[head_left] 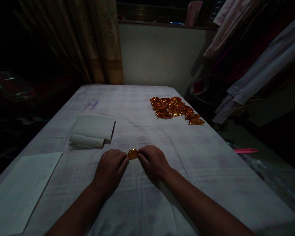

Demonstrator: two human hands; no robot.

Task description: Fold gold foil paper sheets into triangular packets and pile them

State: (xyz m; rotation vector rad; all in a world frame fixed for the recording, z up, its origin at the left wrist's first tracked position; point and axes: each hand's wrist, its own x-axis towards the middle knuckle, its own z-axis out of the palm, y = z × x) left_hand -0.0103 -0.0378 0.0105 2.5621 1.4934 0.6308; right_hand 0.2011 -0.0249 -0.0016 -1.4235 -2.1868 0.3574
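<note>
Between my two hands, just over the cloth-covered table, is a small shiny gold foil-wrapped piece [132,154] that looks like a wrapped candy. My left hand [111,167] pinches its left end between thumb and fingers. The right end is pinched by my right hand [153,159] in the same way. Both ends of the foil are hidden by my fingertips. Farther back on the right lies a pile of similar orange-gold foil pieces [170,106], several of them, with twisted or crimped ends.
A folded greyish-white stack of paper or cloth [93,129] lies left of centre. A white sheet [22,190] rests at the near left. The white tablecloth [137,206] is slightly wrinkled. Hanging clothes [253,72] are at the right, a curtain [100,42] at the back left.
</note>
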